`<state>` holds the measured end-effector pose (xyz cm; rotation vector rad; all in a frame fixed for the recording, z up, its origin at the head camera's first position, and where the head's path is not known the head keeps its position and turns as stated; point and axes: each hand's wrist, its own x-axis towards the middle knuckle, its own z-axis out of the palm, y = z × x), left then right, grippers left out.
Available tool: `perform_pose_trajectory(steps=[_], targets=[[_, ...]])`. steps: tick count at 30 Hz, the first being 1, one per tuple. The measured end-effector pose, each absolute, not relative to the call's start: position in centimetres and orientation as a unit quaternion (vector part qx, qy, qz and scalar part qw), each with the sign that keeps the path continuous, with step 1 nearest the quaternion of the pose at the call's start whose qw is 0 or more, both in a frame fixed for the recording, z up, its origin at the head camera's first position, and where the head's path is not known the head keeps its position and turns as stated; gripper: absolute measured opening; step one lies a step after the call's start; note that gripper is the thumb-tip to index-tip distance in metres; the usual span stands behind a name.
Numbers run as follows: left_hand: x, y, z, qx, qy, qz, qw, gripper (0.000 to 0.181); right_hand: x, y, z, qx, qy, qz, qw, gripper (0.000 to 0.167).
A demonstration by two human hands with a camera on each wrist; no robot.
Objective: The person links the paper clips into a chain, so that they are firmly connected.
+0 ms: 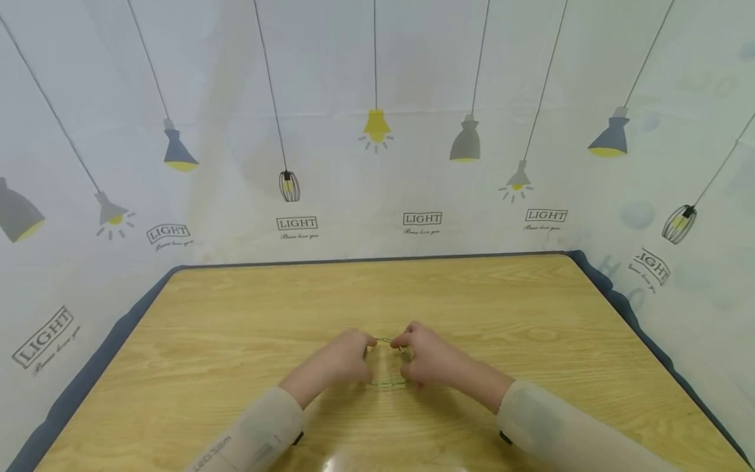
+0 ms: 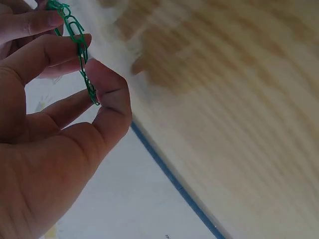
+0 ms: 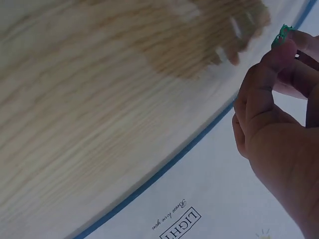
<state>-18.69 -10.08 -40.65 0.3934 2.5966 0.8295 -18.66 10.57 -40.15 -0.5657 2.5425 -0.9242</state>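
Observation:
A chain of linked green paper clips (image 2: 80, 49) is held up between my two hands, above the table. My left hand (image 1: 347, 357) pinches it between thumb and index finger, as the left wrist view shows close up. Opposite, my right hand (image 1: 429, 356) pinches another part of the chain between thumb and fingers. In the head view one stretch of green spans the gap between the fingertips and a second stretch lies lower, near the other fingers. Fingers cover much of the chain, so I cannot tell whether its ends are joined.
Under the hands lies a glossy wood-grain table (image 1: 248, 301) with a dark blue edge strip (image 1: 377, 260). White wall covering (image 1: 330, 85) printed with lamps and "LIGHT" labels surrounds it on three sides. Light sleeves cover both forearms.

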Motion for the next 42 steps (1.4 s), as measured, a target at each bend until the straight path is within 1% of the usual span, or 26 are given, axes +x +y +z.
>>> perform_pose_trajectory(steps=[3,10,14,21,27,34,39,42], targets=[[-18.3,-10.1,-41.0,0.138,0.925,0.290,0.201,0.068,-18.7,10.4,-40.7,-0.222,0.908,-0.302,0.188,0.050],[-17.8,-10.4,-40.7,0.166,0.927,0.278,0.187,0.061,-18.8,10.8,-41.0,-0.270,0.920,-0.237,0.157,0.049],[-17.8,-10.6,-40.7,0.169,0.932,0.263,0.181,0.058,-19.0,11.1,-41.0,-0.261,0.924,-0.231,0.159,0.052],[-18.0,-10.5,-40.9,0.152,0.935,0.260,0.185,0.064,-19.2,11.7,-40.9,-0.240,0.931,-0.213,0.176,0.059],[-18.2,-10.4,-40.8,0.157,0.934,0.258,0.191,0.065,-19.4,12.1,-41.0,-0.236,0.928,-0.217,0.190,0.063],[-19.6,-10.7,-41.1,0.156,0.933,0.268,0.182,0.062,-20.4,12.0,-41.0,-0.238,0.926,-0.219,0.194,0.065],[-21.5,-11.2,-41.7,0.153,0.938,0.259,0.172,0.062,-22.1,11.9,-41.1,-0.255,0.925,-0.211,0.185,0.061],[-22.4,-11.4,-41.9,0.145,0.940,0.253,0.176,0.062,-23.1,11.9,-41.3,-0.258,0.926,-0.205,0.183,0.059]])
